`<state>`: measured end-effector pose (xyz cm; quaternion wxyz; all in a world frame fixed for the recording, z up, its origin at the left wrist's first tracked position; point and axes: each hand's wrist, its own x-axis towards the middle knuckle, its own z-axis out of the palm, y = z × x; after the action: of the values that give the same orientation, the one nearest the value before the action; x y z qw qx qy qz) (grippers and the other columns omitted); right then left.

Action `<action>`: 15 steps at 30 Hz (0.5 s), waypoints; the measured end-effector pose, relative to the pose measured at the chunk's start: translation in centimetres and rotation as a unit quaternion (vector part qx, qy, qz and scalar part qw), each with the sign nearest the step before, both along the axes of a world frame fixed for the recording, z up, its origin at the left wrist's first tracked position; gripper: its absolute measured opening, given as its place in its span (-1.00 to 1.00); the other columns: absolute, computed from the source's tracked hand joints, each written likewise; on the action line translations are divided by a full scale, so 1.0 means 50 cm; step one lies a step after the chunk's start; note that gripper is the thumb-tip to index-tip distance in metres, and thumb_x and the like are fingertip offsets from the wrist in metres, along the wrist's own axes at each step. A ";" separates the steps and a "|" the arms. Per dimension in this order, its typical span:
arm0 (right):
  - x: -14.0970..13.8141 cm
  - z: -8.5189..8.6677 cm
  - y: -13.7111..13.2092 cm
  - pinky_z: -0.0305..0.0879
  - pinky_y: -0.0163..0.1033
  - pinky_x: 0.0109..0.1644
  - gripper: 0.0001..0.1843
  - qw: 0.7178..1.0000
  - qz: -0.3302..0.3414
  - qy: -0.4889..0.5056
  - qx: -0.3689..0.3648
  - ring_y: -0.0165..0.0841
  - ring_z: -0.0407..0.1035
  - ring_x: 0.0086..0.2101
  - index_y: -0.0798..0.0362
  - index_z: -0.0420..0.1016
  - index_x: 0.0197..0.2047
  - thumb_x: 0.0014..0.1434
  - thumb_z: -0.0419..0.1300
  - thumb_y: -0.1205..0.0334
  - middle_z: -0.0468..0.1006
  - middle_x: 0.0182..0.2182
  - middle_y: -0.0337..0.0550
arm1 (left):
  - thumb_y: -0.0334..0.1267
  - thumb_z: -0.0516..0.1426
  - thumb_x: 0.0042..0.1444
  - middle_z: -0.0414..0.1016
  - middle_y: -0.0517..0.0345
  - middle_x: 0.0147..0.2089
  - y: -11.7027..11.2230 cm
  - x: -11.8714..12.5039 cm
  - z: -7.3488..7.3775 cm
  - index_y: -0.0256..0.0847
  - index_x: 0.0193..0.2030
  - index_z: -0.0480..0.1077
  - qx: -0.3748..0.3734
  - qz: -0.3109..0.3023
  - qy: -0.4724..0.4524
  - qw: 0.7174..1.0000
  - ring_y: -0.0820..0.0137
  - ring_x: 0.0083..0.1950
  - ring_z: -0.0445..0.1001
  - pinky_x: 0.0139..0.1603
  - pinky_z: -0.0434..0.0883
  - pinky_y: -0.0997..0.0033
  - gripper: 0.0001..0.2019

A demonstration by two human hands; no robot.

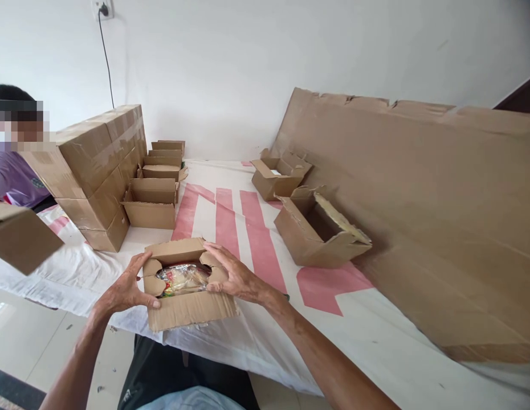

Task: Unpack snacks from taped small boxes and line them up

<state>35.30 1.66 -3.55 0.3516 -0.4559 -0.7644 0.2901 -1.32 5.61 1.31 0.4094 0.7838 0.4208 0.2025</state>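
Note:
A small cardboard box (192,313) rests at the table's near edge, its long flaps spread outward and its short end flaps folded in. Through the gap between the flaps, clear plastic packets (186,279) with some red, yellow and green print show inside. My left hand (128,287) grips the box's left end, thumb on the near flap and fingers at the far corner. At the right end, my right hand (235,276) holds the box with its fingers over the far corner and its thumb on the end flap.
Taped cartons (100,171) are stacked at the left beside a row of open boxes (149,213). Two more open boxes (318,228) stand on the right by a large leaning cardboard sheet (440,228). A person (17,176) sits at far left, near another carton (23,236).

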 end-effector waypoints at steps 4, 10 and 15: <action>0.013 0.004 -0.005 -0.03 0.30 0.59 0.39 0.998 0.041 -0.017 -0.040 0.12 -0.15 0.57 -0.17 -0.14 0.67 0.03 0.55 -0.30 -0.08 0.62 0.10 | 0.38 0.48 -0.20 -0.15 -0.22 0.67 0.004 -0.004 -0.001 0.02 0.65 0.05 0.016 -0.001 0.024 1.000 -0.27 0.64 -0.01 0.53 0.26 -0.28 0.32; 0.008 0.025 -0.016 -0.07 0.26 0.61 0.41 0.996 0.032 -0.054 -0.064 0.08 -0.17 0.57 -0.19 -0.16 0.67 -0.01 0.61 -0.02 -0.07 0.61 0.07 | 0.29 0.52 -0.20 -0.20 -0.21 0.69 -0.001 -0.002 0.007 -0.01 0.67 -0.06 0.058 -0.039 0.049 0.996 -0.24 0.67 -0.07 0.63 0.07 -0.25 0.38; -0.010 0.035 -0.029 0.03 0.23 0.58 0.29 0.997 0.003 -0.062 -0.049 0.05 -0.05 0.54 -0.23 -0.10 0.66 0.05 0.54 0.13 0.09 0.56 0.02 | -0.05 0.57 -0.17 0.01 -0.19 0.63 -0.012 0.003 0.006 -0.02 0.68 -0.10 0.086 -0.035 0.077 0.993 -0.19 0.62 0.11 0.60 0.18 -0.20 0.36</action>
<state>34.78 0.23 -1.82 0.2800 -0.4875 -0.7710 0.2993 -1.18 5.00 1.62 0.3138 0.8436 0.4043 0.1624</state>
